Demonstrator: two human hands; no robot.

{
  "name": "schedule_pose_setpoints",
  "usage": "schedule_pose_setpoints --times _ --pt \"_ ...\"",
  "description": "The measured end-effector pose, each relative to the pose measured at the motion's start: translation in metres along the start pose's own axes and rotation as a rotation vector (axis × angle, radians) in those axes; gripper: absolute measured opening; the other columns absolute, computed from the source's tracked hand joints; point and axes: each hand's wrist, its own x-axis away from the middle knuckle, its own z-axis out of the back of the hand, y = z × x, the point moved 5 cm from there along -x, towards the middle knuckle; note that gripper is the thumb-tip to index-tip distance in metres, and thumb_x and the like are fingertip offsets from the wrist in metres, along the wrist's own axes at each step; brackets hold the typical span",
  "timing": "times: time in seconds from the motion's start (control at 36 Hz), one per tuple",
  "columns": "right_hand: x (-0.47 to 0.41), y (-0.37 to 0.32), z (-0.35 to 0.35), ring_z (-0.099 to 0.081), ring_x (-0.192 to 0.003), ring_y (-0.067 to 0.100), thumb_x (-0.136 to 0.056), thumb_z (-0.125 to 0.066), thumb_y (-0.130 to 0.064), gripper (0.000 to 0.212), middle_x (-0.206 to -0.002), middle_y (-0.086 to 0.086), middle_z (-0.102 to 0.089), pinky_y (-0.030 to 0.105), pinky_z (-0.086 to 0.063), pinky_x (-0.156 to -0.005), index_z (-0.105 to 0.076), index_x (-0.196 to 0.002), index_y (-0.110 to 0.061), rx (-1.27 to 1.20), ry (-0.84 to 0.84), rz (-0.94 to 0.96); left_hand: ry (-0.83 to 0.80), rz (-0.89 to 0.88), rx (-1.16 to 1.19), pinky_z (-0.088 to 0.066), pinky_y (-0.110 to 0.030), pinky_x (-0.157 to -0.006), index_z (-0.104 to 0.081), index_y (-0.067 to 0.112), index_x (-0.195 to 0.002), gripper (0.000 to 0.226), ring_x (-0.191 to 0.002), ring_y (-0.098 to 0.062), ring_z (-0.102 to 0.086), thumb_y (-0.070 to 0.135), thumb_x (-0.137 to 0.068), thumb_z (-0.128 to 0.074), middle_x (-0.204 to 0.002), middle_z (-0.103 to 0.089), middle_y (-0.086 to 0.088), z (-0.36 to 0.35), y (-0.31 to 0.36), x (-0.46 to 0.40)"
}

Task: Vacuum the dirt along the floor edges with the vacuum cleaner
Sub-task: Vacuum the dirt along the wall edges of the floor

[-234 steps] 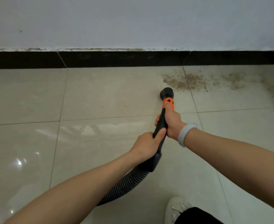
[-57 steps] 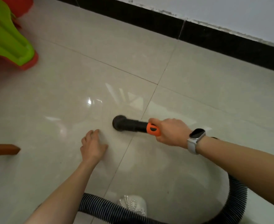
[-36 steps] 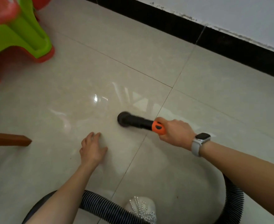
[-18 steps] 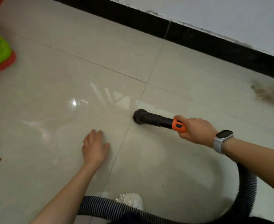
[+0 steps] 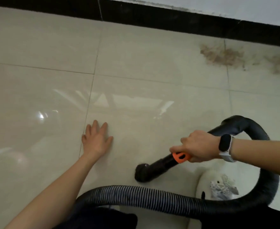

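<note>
My right hand grips the black vacuum handle just behind its orange collar. The round black nozzle rests on the cream floor tiles, pointing down-left toward me. The ribbed black hose loops from the handle round to the right and across the bottom of the view. My left hand lies flat on the floor with fingers spread, left of the nozzle. A patch of brown dirt lies at the upper right near the black skirting, far from the nozzle.
More faint dirt spreads toward the right edge along the skirting. A white beaded shoe sits inside the hose loop, right of the nozzle. A white wall rises above the skirting. Dark trouser cloth fills the bottom middle.
The right hand pulled the nozzle back toward me and turned it, away from the tile joint. The view swung right, so the dirt patch shows more fully. The left hand stayed flat on the floor.
</note>
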Motion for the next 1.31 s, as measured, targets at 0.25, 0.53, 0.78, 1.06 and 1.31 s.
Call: schedule_pose_setpoints --times 0.25,0.53,0.78,1.06,1.31 --pt "0.025 0.041 -0.030 -0.049 -0.069 0.019 -0.091 -0.049 -0.030 0.046 -0.087 -0.003 -0.054 0.027 -0.038 -0.060 -0.036 -0.134 -0.037 -0.285 0.165 -0.233 -0.016 -0.106 -0.122 -0.015 -0.052 -0.115 -0.023 0.028 -0.149 0.064 -0.146 -0.033 -0.001 0.043 -0.093 -0.052 -0.160 -0.002 -0.008 -0.007 0.049 0.005" --pt "0.079 0.126 -0.060 -0.060 -0.074 0.028 -0.087 -0.052 -0.026 0.040 -0.082 0.002 -0.062 0.035 -0.047 -0.064 -0.044 -0.126 -0.032 -0.469 0.356 -0.663 -0.090 -0.215 -0.185 -0.011 -0.051 -0.117 -0.011 0.031 -0.152 0.072 -0.147 -0.032 0.007 0.046 -0.093 -0.050 -0.161 0.007 -0.005 -0.022 0.123 -0.007" --pt "0.111 0.099 -0.135 -0.055 -0.076 0.021 -0.089 -0.052 -0.032 0.051 -0.093 0.000 -0.062 0.027 -0.035 -0.063 -0.037 -0.137 -0.037 -0.577 0.254 -0.577 -0.103 -0.356 -0.291 -0.009 -0.053 -0.116 -0.008 0.032 -0.152 0.078 -0.146 -0.034 0.009 0.051 -0.091 -0.052 -0.160 0.009 -0.006 -0.039 0.174 -0.008" --pt "0.147 0.115 -0.172 -0.054 -0.065 0.024 -0.089 -0.052 -0.028 0.037 -0.077 -0.001 -0.059 0.031 -0.040 -0.056 -0.043 -0.125 -0.031 -0.712 0.374 -0.751 -0.140 -0.471 -0.381 -0.010 -0.051 -0.117 -0.009 0.032 -0.152 0.082 -0.147 -0.032 0.009 0.049 -0.088 -0.058 -0.160 0.010 -0.006 -0.053 0.229 -0.006" --pt "0.139 0.138 -0.159 -0.057 -0.076 0.030 -0.091 -0.051 -0.030 0.043 -0.084 0.002 -0.057 0.030 -0.038 -0.062 -0.041 -0.132 -0.031 -0.642 0.453 -0.901 -0.148 -0.404 -0.346 -0.010 -0.050 -0.117 -0.009 0.032 -0.152 0.084 -0.147 -0.029 0.008 0.046 -0.087 -0.060 -0.161 0.009 -0.004 -0.048 0.214 -0.009"
